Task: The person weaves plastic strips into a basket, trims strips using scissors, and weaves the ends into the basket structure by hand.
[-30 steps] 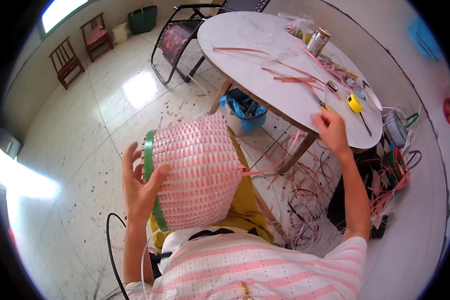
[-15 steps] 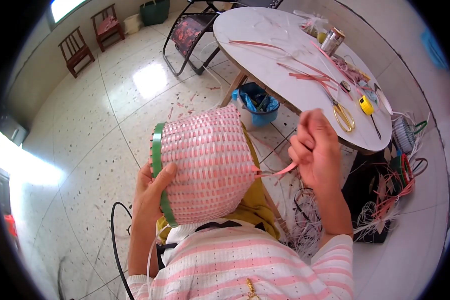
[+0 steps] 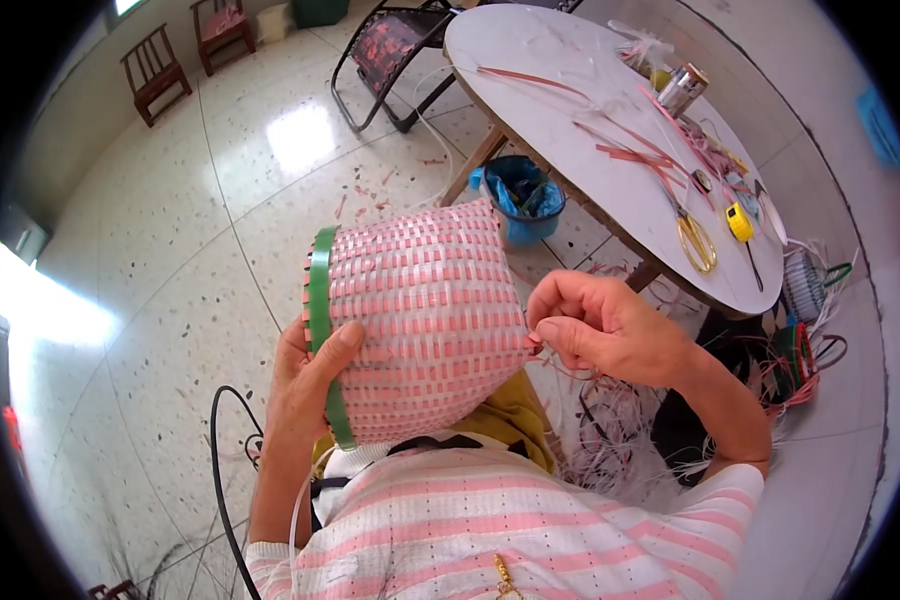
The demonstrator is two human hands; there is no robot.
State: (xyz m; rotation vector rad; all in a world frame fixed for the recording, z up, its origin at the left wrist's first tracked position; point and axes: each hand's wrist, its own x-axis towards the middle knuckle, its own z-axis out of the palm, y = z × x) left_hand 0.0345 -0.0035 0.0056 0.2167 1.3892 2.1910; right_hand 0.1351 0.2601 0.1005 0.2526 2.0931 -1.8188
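Note:
A woven basket (image 3: 425, 310) of pink and clear plastic strips lies on its side over my lap, its green band (image 3: 319, 290) facing left. My left hand (image 3: 305, 385) grips it at that band, thumb on the outer weave and the fingers mostly hidden behind. At the basket's right edge, my right hand (image 3: 615, 330) pinches a pink plastic strip (image 3: 536, 343) close to the weave. Much of the strip is hidden by the fingers.
On the oval table (image 3: 530, 50) at the upper right lie gold-handled scissors (image 3: 697, 245), a yellow tape measure (image 3: 738, 222) and loose pink strips (image 3: 630, 155). A blue-lined bin (image 3: 525, 225) stands beneath its edge. Tangled clear strips (image 3: 620, 430) lie on the floor at right.
My right hand has come down and turned in toward the basket's edge, from pulling the strip outward to pinching it close to the weave. My left hand keeps its hold.

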